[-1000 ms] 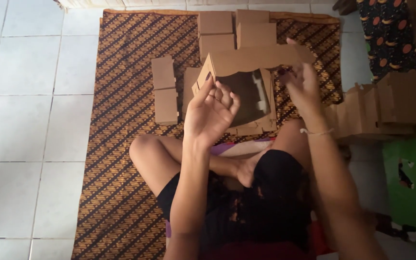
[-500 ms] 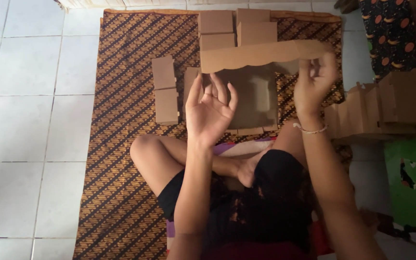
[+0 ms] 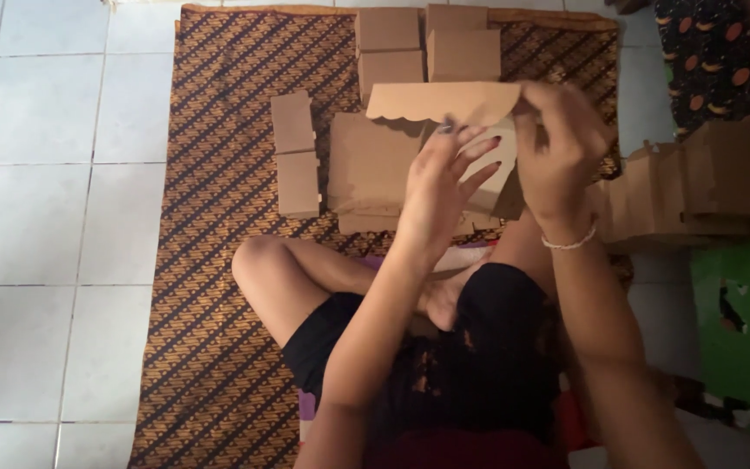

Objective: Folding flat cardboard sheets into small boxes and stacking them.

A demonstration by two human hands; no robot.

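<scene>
Both hands on the cardboard box (image 3: pixel 375 165).
Your right hand (image 3: pixel 562 148) pinches its scalloped lid flap (image 3: pixel 440 102) (just above); left hand (image 3: pixel 444 187) open, fingers spread.

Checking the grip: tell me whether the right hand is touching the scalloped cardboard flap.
Touching. The head view shows the right hand with its fingers closed over the right end of the scalloped flap, with no gap between them.
</scene>
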